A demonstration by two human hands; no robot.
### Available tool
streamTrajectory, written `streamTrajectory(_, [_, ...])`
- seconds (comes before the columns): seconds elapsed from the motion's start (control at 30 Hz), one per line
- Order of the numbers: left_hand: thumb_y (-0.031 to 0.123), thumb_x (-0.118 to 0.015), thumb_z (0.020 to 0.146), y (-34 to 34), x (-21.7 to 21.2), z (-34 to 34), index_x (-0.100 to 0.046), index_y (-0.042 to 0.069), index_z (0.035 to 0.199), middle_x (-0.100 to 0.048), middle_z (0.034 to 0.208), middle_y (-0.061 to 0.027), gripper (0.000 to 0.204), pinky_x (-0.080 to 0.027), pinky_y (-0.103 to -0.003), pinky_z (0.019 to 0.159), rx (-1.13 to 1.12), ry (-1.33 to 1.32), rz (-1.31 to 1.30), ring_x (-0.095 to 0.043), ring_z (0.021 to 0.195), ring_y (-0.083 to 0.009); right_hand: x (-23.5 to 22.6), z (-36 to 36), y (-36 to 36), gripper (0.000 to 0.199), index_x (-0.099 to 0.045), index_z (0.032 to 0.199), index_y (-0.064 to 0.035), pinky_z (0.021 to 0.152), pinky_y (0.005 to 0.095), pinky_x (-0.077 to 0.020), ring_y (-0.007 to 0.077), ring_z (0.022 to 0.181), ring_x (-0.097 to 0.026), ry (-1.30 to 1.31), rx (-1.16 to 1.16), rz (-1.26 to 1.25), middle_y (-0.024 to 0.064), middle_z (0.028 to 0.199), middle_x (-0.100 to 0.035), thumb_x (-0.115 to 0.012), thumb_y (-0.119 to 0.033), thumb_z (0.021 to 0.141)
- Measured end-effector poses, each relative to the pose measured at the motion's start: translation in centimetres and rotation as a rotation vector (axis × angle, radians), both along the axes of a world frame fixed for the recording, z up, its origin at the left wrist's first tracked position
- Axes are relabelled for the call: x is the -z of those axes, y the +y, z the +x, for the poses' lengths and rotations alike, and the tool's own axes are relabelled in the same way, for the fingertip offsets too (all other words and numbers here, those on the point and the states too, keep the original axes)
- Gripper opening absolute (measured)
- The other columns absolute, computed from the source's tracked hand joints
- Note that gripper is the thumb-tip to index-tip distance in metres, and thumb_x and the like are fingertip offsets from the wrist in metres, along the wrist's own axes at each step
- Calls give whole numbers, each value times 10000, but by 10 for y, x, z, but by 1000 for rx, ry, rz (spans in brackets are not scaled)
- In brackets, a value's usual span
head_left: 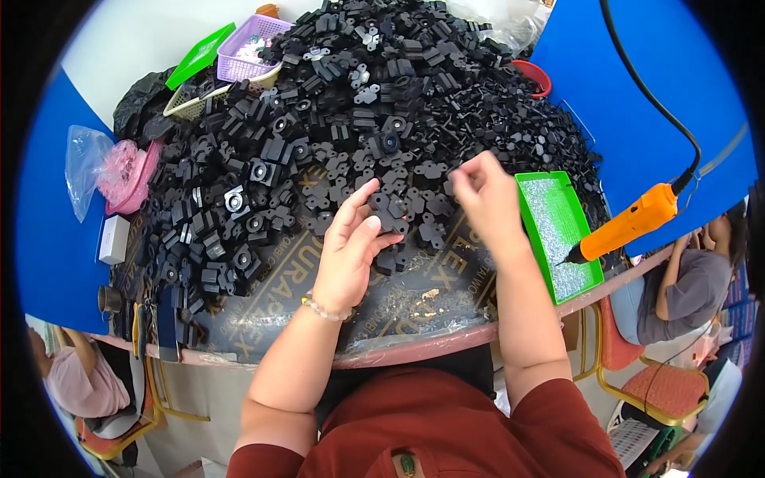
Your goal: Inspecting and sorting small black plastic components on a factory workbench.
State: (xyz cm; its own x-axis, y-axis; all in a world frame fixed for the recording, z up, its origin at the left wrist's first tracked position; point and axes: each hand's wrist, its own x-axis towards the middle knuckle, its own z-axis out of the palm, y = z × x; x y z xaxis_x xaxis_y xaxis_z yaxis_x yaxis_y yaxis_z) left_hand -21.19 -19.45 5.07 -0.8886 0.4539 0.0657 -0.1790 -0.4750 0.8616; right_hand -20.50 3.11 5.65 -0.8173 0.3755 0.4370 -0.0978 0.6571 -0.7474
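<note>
My left hand [344,259], with a bead bracelet on its wrist, holds a flat black plastic part [390,212] with rounded lobes between thumb and fingers. It is over the near edge of a big heap of black plastic parts [351,131]. To the right, my right hand [490,199] is raised with thumb and forefinger pinched together. Whether anything tiny sits in that pinch I cannot make out. Close to my right forearm lies a green tray [560,227] of small silvery screws. An orange electric screwdriver [629,221] hangs on a cable, its tip over the tray.
Blue panels [669,88] stand on both sides. A purple basket [253,46], a green lid [201,56] and a red bowl [534,78] are at the back. A pink basket [131,177] and a white box [114,239] are at left. Other people sit on both sides.
</note>
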Motion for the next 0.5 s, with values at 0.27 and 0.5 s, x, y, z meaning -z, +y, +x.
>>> streamTrajectory(0.27, [47,-605,970,2,6,-2,-453,59,1439,-543,1216,-56,493,-535,-305,907,-70,139,-98,-589,1073,-128,-17,20,-48,211,-564,936,-18,637,199,-491,55,686,-601,-142,-422,-507,-2,785,-623,-741,11,824])
streamTrajectory(0.5, [41,-633,956,1,6,-3,-469,39,1417,-536,1226,-60,490,-530,-286,902,-94,184,-143,-600,1038,-127,-18,26,-42,230,-654,976,-3,575,210,-453,38,638,-540,-98,-429,-387,-16,744,-612,-787,-56,796])
